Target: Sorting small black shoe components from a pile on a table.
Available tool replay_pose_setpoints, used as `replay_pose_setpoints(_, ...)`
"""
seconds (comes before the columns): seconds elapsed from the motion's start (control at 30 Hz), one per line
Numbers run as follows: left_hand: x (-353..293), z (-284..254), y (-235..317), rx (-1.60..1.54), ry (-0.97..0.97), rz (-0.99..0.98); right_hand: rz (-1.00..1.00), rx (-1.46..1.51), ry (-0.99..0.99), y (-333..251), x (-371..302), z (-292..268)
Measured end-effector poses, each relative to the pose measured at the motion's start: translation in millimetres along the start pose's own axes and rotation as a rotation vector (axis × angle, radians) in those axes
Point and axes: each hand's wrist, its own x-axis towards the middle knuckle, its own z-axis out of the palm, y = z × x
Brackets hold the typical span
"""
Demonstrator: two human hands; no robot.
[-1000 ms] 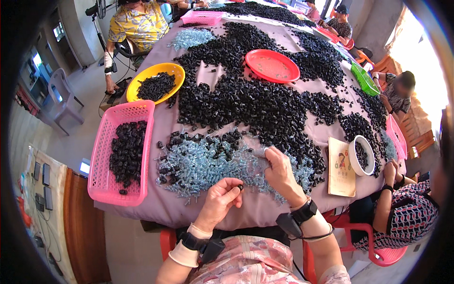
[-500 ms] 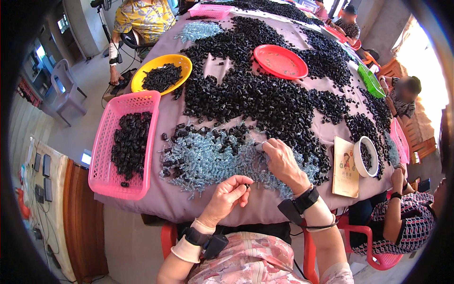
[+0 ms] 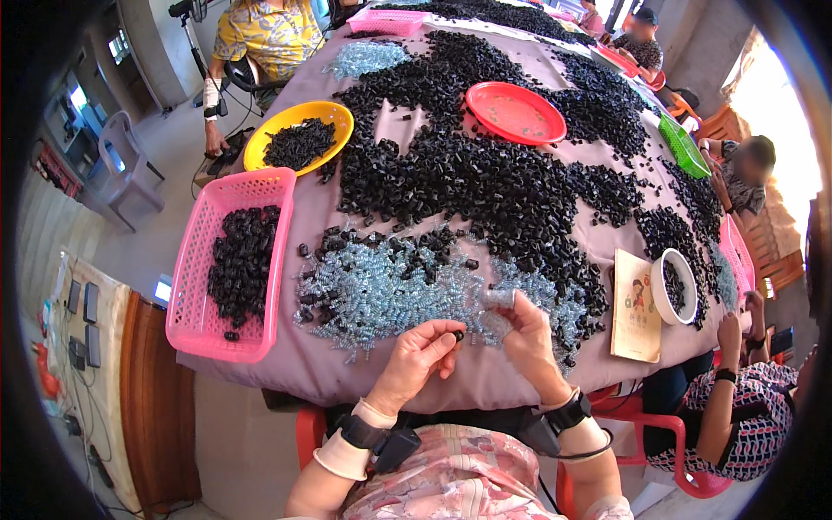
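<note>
the left hand (image 3: 422, 357) is above the near edge of the cloth-covered counter (image 3: 303, 371), its grip pinching a small black cap (image 3: 458, 335) between thumb and forefinger, the other fingers curled under. the cap sits at the fingertips, facing the right hand (image 3: 530, 345), which is just beside it and apart from it. the right hand is at the near right part of a heap of clear bluish coils (image 3: 390, 290); one of its fingertips wears a pale cover (image 3: 499, 298), and i cannot tell whether its grip is pinching anything. both wrists carry black straps (image 3: 572, 411) with boxes. behind the coils, and partly mixed with them, spreads a broad heap of black parts (image 3: 459, 186). to the left, a pink basket (image 3: 196, 260) holds a pile of black caps (image 3: 243, 269), and just beyond it a yellow bowl (image 3: 343, 130) holds more black parts. a red plate (image 3: 516, 111) rests farther back among the heap. to the right, a book (image 3: 634, 312) lies on the counter, touching a tilted white bowl (image 3: 659, 296) with black parts inside. a co-worker in a patterned top (image 3: 771, 412) sits at the right.
</note>
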Motion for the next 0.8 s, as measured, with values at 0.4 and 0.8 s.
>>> replay_pose_setpoints(0.4, 2.6, 5.5, -1.8, 0.043, 0.097, 0.028, -0.06, 0.182, -0.029, 3.0, -25.4, 15.5)
replay_pose_setpoints(0.8, 2.7, 8.7, -4.1, 0.089, 0.133, 0.067, -0.22, -0.118, 0.06, 10.4, -28.5, 21.7)
